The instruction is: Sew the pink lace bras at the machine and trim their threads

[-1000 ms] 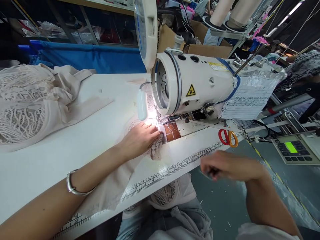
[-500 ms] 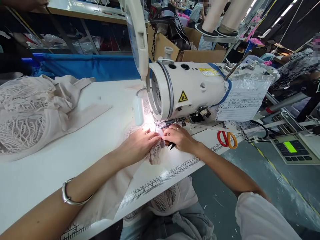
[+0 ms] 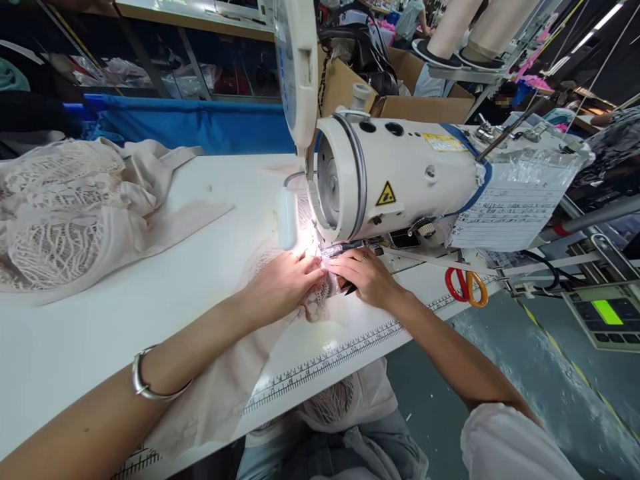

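My left hand lies flat, fingers stretched, on a beige lace garment piece just in front of the needle of the white sewing machine. My right hand rests on the same fabric from the right, its fingers curled round a small dark tool whose tip shows beneath the palm; a ring is on one finger. The two hands' fingertips meet under the machine's bright lamp. The fabric trails off the table edge toward my lap.
A heap of beige lace garments lies on the white table at the left. Orange-handled scissors sit right of the machine, past a printed ruler along the table edge. A control panel stands far right.
My right hand came up from beside the table edge to the fabric at the needle and has settled next to my left hand, which stayed in place.
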Demonstrator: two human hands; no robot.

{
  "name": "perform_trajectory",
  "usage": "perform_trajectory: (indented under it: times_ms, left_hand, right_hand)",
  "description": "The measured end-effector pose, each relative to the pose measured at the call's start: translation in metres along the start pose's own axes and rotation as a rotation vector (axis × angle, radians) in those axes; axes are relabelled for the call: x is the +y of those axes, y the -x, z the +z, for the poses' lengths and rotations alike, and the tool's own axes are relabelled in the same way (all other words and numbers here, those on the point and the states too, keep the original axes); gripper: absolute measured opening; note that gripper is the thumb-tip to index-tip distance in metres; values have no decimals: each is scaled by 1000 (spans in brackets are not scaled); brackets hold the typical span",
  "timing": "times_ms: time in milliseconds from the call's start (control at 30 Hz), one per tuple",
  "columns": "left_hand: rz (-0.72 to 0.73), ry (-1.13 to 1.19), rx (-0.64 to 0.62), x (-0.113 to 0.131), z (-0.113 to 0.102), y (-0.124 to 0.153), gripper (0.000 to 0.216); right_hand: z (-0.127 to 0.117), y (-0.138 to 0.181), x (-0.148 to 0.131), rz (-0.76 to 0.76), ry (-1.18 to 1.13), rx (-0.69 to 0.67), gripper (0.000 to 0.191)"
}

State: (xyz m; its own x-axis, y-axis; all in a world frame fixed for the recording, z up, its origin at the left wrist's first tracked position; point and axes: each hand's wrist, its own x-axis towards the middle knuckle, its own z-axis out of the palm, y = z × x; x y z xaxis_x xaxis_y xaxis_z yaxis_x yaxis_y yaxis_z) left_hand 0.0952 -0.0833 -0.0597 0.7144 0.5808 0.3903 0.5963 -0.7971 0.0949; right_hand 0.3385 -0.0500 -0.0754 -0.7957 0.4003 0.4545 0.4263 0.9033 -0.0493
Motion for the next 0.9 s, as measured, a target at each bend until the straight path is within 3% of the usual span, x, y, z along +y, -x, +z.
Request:
perform_trajectory:
  times_ms: [233, 433, 700, 900]
  left_hand:
    - [-33, -142, -88, 4, 3, 3, 30]
    - [-81, -178, -86, 6, 4, 4, 24]
    - [-79, -199, -114, 14, 3, 5, 28]
    - [-74, -208, -63, 14, 4, 3, 30]
  right_hand:
    - [2, 1, -1, -34, -2, 55, 28]
    - [2, 1, 0, 6, 4, 33, 36]
    - [10, 4, 1, -22, 29, 66, 30]
    - [5, 3, 1, 10, -13, 31, 39]
